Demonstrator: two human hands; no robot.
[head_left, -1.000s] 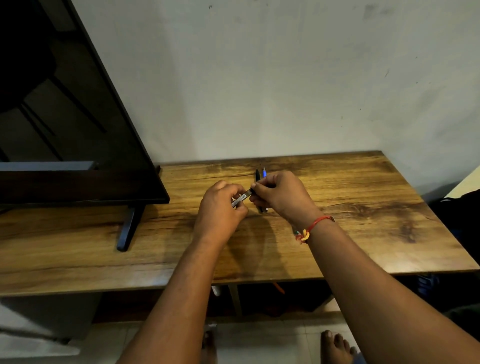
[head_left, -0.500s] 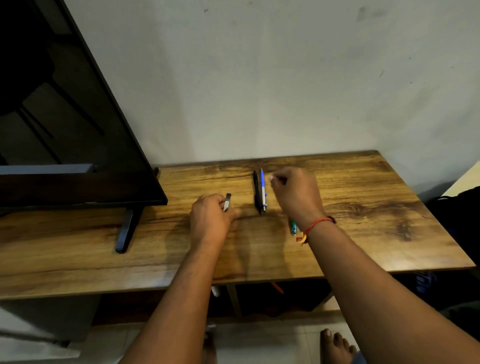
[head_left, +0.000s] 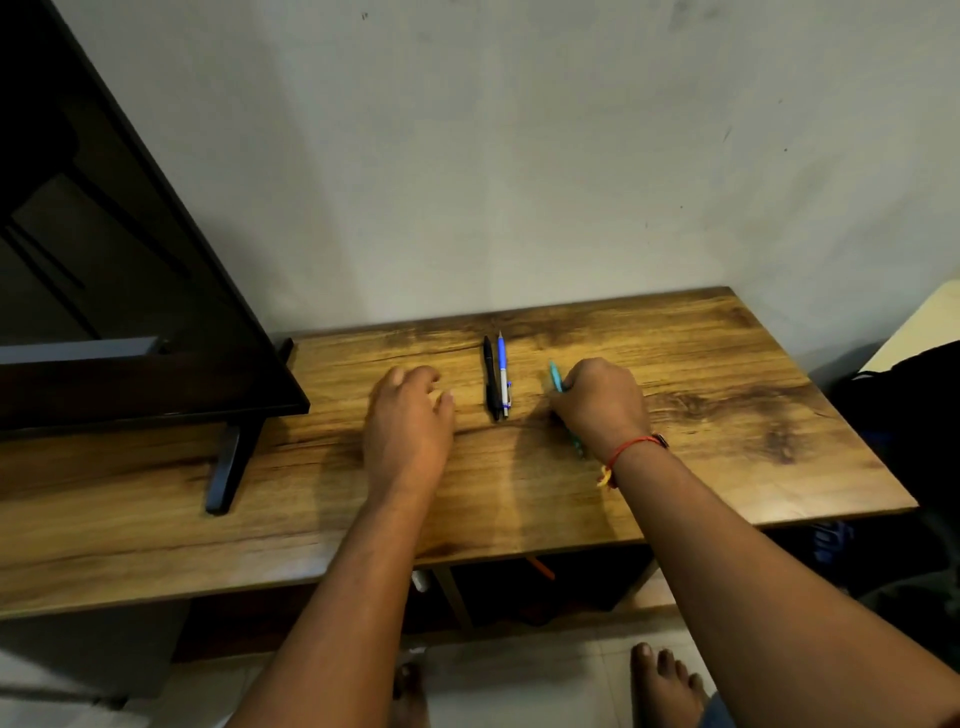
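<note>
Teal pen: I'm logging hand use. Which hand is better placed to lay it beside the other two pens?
Right. The right hand grips the teal pen just right of the black pen and blue pen; the left hand is on their far side.

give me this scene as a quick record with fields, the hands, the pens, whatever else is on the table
surface: wooden table set against a wall
left hand: over the table, fingers loosely curled, nothing visible in it
right hand: grips the teal pen, whose ends stick out on both sides of the fist
loose pens: black pen and blue-and-white pen, lying side by side between the hands, touched by neither
other: dark screen on a stand, at the table's left end
</note>
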